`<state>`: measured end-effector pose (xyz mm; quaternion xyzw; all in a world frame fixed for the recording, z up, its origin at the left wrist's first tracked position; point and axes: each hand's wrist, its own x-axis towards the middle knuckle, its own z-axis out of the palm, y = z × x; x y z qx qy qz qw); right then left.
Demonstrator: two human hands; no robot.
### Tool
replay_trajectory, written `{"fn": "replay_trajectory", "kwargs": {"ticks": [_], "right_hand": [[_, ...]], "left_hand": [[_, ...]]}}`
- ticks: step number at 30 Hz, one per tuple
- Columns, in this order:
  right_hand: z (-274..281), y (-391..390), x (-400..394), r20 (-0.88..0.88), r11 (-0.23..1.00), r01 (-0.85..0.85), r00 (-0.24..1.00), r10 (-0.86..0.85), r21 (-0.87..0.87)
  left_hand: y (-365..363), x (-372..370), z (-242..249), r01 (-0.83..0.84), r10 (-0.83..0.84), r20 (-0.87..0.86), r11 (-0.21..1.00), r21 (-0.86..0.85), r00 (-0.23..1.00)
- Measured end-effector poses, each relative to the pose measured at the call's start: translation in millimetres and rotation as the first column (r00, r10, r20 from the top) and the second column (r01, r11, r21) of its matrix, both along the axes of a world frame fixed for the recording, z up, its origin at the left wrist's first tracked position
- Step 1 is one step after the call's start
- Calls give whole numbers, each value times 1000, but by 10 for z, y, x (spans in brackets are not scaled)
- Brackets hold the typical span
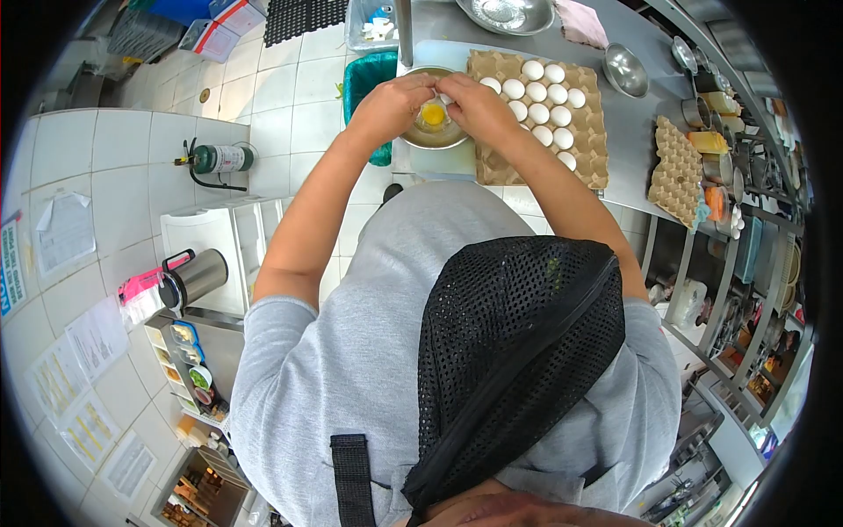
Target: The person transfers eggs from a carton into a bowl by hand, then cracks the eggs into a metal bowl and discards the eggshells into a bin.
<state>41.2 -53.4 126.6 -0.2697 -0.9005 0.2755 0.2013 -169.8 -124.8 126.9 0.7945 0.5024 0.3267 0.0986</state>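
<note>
Over a metal bowl (428, 142), my left hand (395, 104) and my right hand (474, 104) meet with fingertips close together. Between them shows a bit of white eggshell (443, 97), gripped by the fingers of both hands. An egg yolk (433, 114) with clear egg white lies just below the fingertips, at the bowl. Right beside my right hand, white eggs (537, 91) sit in rows in a brown cardboard egg tray (590, 140). Some cups of the tray hold no egg.
A bin with a green liner (383, 68) stands left of the bowl. Metal bowls (625, 70), a pink cloth (581, 23) and a second egg tray (674, 171) lie on the steel counter (628, 132). A clear tub (372, 28) holds white pieces.
</note>
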Motion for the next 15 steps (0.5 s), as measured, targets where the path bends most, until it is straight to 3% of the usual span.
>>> {"fn": "replay_trajectory", "kwargs": {"ticks": [3, 6, 8, 9, 11, 15], "right_hand": [[91, 11, -32, -49, 1000, 11, 999, -10, 29], [154, 19, -82, -119, 998, 39, 992, -43, -40], [179, 28, -137, -173, 997, 45, 983, -55, -60], [194, 31, -167, -225, 995, 50, 972, -67, -81], [285, 14, -212, -220, 989, 55, 972, -84, -134], [519, -22, -243, -233, 951, 25, 967, -101, -308]], "left_hand": [[-18, 21, 101, -47, 46, 8, 998, 51, 999], [-56, 23, 215, -150, 158, 138, 986, -70, 978], [-64, 0, 253, -165, 300, 373, 921, -352, 878], [-45, -14, 192, -167, 301, 373, 921, -352, 878], [-9, -28, 75, 3, 308, 737, 922, -387, 601], [-24, -60, 23, 81, 309, 817, 915, -394, 487]]}}
